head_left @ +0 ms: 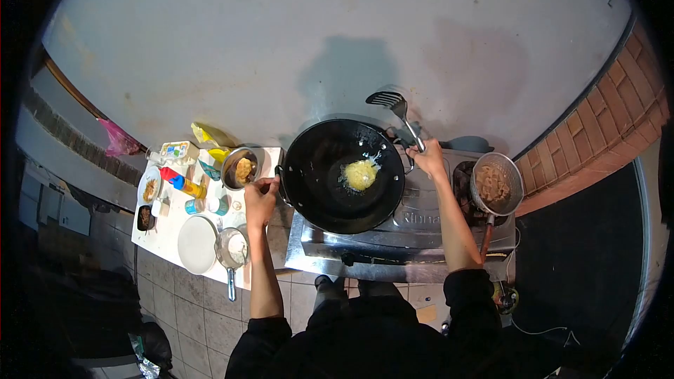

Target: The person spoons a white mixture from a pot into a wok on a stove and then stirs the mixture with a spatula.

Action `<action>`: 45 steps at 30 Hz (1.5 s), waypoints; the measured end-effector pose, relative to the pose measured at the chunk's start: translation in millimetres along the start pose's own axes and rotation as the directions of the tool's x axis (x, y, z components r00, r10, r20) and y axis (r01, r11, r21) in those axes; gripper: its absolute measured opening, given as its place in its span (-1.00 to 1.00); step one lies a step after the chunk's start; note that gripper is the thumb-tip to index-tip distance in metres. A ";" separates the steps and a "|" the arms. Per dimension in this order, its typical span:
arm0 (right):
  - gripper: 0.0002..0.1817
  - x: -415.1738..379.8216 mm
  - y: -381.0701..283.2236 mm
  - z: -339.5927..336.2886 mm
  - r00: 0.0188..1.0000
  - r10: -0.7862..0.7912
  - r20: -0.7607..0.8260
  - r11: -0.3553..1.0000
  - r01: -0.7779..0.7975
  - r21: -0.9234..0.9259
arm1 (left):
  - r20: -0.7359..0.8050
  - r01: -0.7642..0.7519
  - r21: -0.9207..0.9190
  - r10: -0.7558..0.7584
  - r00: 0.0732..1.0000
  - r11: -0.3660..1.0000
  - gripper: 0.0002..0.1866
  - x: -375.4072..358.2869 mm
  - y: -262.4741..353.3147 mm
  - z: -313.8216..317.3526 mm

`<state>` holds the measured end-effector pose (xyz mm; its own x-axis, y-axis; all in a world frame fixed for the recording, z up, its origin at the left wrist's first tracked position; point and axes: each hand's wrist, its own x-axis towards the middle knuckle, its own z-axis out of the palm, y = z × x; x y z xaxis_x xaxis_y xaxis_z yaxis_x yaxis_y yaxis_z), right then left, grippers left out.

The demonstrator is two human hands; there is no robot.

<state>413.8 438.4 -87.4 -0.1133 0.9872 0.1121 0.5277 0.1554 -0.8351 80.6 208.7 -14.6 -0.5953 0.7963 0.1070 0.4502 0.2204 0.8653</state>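
Note:
A black wok (319, 196) sits over the left side of the stove, a yellow, egg-like lump of food (360, 175) frying in its middle. My left hand (260, 201) has its fingers closed at the wok's left loop handle. Beyond the wok's right rim, my right hand (430, 158) is wrapped around the handle of a slotted spatula (397, 107). The spatula's black head points up toward the wall, clear of the food. Close to my right fingers is the wok's right handle (410, 164).
On the steel stove (421, 221), a saucepan (519, 186) of brownish food stands right. The white table (165, 228) at left holds a metal bowl (258, 158), a white plate (196, 244), a small pan (223, 249) with white contents, bottles and tubs. A grey wall (232, 42) rises behind.

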 end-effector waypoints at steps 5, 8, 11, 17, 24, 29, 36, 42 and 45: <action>-0.78 -3.8 -3.3 -2.9 1.000 -0.003 0.010 1.000 0.003 -0.012 | -0.038 -0.078 -0.020 0.077 0.996 0.997 -0.76 4.4 -9.8 3.1; -0.78 -5.1 -5.4 -4.1 1.000 -0.007 0.016 1.000 0.007 -0.009 | -0.029 -0.078 -0.034 0.078 0.997 0.996 -0.75 6.4 -11.6 2.9; -0.77 -3.7 -2.1 -3.7 0.999 -0.013 0.030 1.000 0.013 -0.001 | -0.007 -0.060 -0.012 0.060 0.998 0.998 -0.75 8.6 -14.6 1.7; -0.77 -1.3 1.2 -1.6 0.999 -0.018 0.032 0.999 0.019 -0.029 | -0.012 -0.057 -0.045 0.056 0.998 0.997 -0.74 10.5 -19.2 4.3; -0.77 -3.9 -6.6 -6.2 0.996 -0.058 0.062 0.993 0.063 -0.096 | -0.042 -0.050 0.024 0.051 0.998 0.998 -0.74 6.5 -7.4 3.9; -0.78 -4.9 -14.5 -8.2 0.996 -0.043 0.081 0.989 0.054 -0.139 | 0.002 0.030 0.081 -0.031 1.000 0.996 -0.75 4.5 0.2 1.0; -0.79 -3.3 -19.2 -11.1 0.991 -0.081 0.110 0.978 0.100 -0.184 | -0.064 -0.053 0.004 0.053 0.997 0.999 -0.74 1.8 -5.3 5.8; -0.80 -2.4 -14.6 -8.1 0.991 -0.117 0.058 0.973 0.126 -0.194 | -0.082 -0.028 0.018 0.030 0.996 0.999 -0.71 -0.1 -10.2 8.7; -0.79 -0.8 -10.5 -6.2 0.985 -0.169 0.039 0.971 0.174 -0.163 | -0.098 -0.006 0.008 0.007 0.995 1.000 -0.70 1.2 -12.6 12.3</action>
<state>413.6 436.2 -75.4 -0.2339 0.9445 0.2308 0.6300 0.3280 -0.7040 82.4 213.8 -31.4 -0.6545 0.7388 0.1605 0.4593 0.2199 0.8606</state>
